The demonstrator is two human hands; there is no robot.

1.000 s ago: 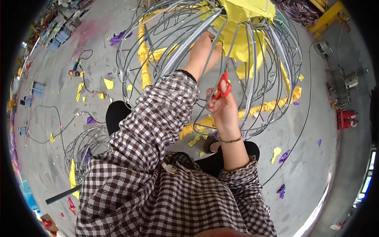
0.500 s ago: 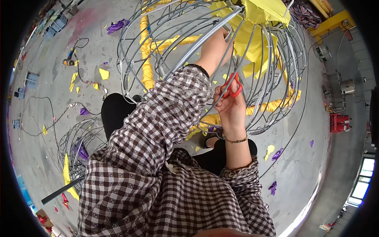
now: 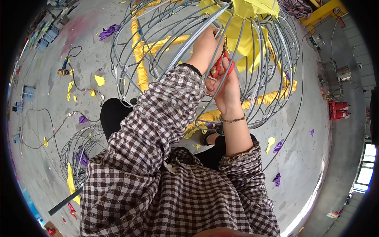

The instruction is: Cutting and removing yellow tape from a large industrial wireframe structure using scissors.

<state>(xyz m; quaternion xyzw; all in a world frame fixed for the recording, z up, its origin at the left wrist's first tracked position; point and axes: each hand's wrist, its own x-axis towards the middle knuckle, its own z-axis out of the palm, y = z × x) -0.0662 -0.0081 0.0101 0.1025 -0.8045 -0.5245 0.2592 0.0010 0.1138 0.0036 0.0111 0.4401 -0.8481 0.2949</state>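
A large rounded cage of bent grey wires (image 3: 196, 37) stands before me, with yellow fabric (image 3: 258, 8) over its hub and hanging down inside. My left hand (image 3: 211, 39) reaches in among the wires beside the hanging fabric; its fingers are mostly hidden, so what they hold cannot be made out. Close by on the right, my right hand (image 3: 227, 89) grips red-handled scissors (image 3: 230, 68), fingers in the loops. The blades point up, next to my left hand and the fabric's edge. Bars wrapped in yellow cloth (image 3: 142, 77) run beneath the wires.
Yellow scraps (image 3: 99, 80) and purple scraps (image 3: 277, 179) litter the grey floor. A coil of loose wire (image 3: 73, 144) lies left of my knee, near a dark bar (image 3: 65, 201). A corded power tool (image 3: 63, 71) rests far left; red equipment (image 3: 338, 111) stands at right.
My right hand has moved up and slightly left with the scissors, bringing the blades close to my left hand. My left hand stays among the wires. The whole view has shifted slightly.
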